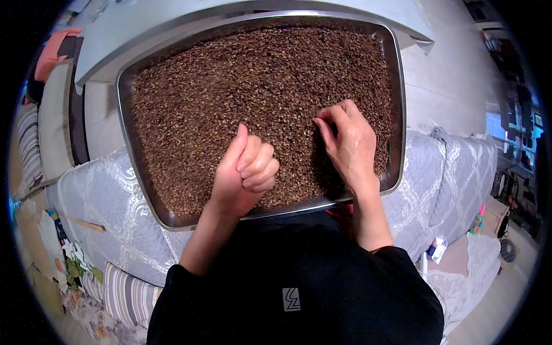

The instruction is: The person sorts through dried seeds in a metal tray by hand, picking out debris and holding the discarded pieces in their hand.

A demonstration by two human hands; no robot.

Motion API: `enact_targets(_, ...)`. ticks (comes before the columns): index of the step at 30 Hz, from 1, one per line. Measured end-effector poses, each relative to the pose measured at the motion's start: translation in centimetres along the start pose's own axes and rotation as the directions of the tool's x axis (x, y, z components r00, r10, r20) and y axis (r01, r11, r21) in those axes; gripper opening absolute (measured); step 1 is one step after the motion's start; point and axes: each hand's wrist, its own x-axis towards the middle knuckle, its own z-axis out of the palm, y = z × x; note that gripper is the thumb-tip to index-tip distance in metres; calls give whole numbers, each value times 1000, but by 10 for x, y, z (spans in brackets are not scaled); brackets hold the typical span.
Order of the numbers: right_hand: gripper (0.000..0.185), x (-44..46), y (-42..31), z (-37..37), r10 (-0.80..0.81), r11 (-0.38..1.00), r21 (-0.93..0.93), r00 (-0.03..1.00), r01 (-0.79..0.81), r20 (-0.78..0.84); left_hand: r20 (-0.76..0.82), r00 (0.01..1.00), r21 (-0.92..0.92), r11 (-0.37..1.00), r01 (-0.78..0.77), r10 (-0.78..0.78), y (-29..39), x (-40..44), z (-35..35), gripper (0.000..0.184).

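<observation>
A large metal tray (402,121) holds a broad layer of small brown dried bits (253,80), like seeds or husks; their exact kind is hard to tell. Over the tray's near middle, my left hand (246,168) is closed, fingers curled into the palm and thumb laid along the side. Whatever is inside that fist, if anything, is hidden. To the right, my right hand (353,144) hovers low above the brown bits with thumb and forefinger pinched together. Anything between those fingertips is too small to make out.
Beyond the tray stands a table with a pale cover (172,23). A grey patterned sofa cover (103,195) spreads on both sides of the tray. A striped cushion (129,293) lies at lower left, and a small white-and-blue item (438,248) rests at lower right.
</observation>
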Motion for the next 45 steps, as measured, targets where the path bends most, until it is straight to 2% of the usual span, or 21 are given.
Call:
enact_targets(1, 16, 0, 1, 0, -16, 1000, 2, 1000, 16, 10, 22, 1000, -25, 1000, -8, 9, 0, -1, -2, 54)
enact_targets(2, 14, -1, 3, 0, -3, 994, 108, 1000, 2, 12, 40, 999, -52, 998, -17, 19, 1, -2, -3, 53)
enact_targets(4, 10, -4, 8, -2, 32, 950, 311, 999, -38, 24, -20, 999, -182, 982, -42, 39, 3, -4, 1, 50)
enact_targets(5, 10, -6, 8, -5, 162, 870, 453, 981, -194, 109, -49, 998, -247, 968, -54, 43, 4, -4, 2, 48)
enact_targets(6, 11, -7, 5, -10, 273, 748, 568, 939, -343, 208, -3, 998, -313, 948, -59, 61, 5, -4, 0, 43)
enact_targets(7, 11, -6, 3, -16, 358, 590, 652, 878, -477, 317, -32, 998, -342, 938, -63, 55, 5, -4, 1, 42)
enact_targets(9, 18, -5, 4, -27, 365, 428, 717, 831, -550, 420, -93, 995, -397, 915, -78, 45, 5, -2, 8, 41)
enact_targets(12, 23, -9, 8, -30, 333, 219, 786, 802, -578, 496, -112, 993, -299, 952, -66, 34, 3, -1, 10, 39)
enact_targets(15, 24, -11, 9, -30, 271, 87, 813, 799, -576, 537, -52, 998, -128, 991, -32, 25, 2, 0, 5, 39)
enact_targets(18, 26, -12, 7, -27, 205, -131, 806, 780, -577, 592, -151, 988, 115, 993, -2, 20, -1, -2, 10, 36)
enact_targets(21, 29, -12, -4, -25, 200, -84, 802, 778, -592, 595, -215, 975, 320, 947, 11, 62, -6, -2, 14, 30)
enact_targets(25, 36, -13, -15, -22, 175, 84, 807, 806, -584, 565, -242, 965, 476, 879, 28, 101, -10, 0, 16, 30)
enact_targets(26, 42, -15, -13, -20, 113, 133, 812, 823, -568, 557, -252, 961, 515, 857, 34, 114, -10, 0, 16, 31)
enact_targets(29, 48, -17, -20, -19, 59, 120, 824, 832, -554, 551, -312, 939, 654, 749, 101, 146, -11, 1, 15, 31)
enact_targets(31, 52, -19, -24, -15, 28, 84, 824, 828, -560, 560, -247, 936, 833, 549, 72, 251, -18, 6, 20, 30)
enact_targets(34, 47, -22, -28, -11, 24, 45, 821, 822, -569, 569, -13, 929, 969, 233, -79, 370, -18, 10, 9, 24)
enact_targets(36, 45, -23, -28, -11, -8, -14, 795, 795, -607, 606, 25, 915, 971, 206, -118, 404, -19, 11, 6, 18)
enact_targets(38, 41, -24, -30, -10, -17, -67, 757, 760, -649, 650, -95, 911, 937, 345, -54, 401, -20, 9, 8, 13)
enact_targets(40, 40, -28, -33, -7, -13, -28, 773, 774, -634, 634, -208, 909, 896, 443, 29, 362, -17, 7, 9, 12)
enact_targets(44, 38, -31, -35, -6, 10, 22, 798, 798, -602, 602, -319, 924, 692, 717, 76, 210, -11, 2, 2, 14)
enact_targets(45, 37, -32, -35, -7, 20, 35, 802, 803, -596, 596, -327, 918, 682, 729, 65, 224, -12, 2, 0, 16)
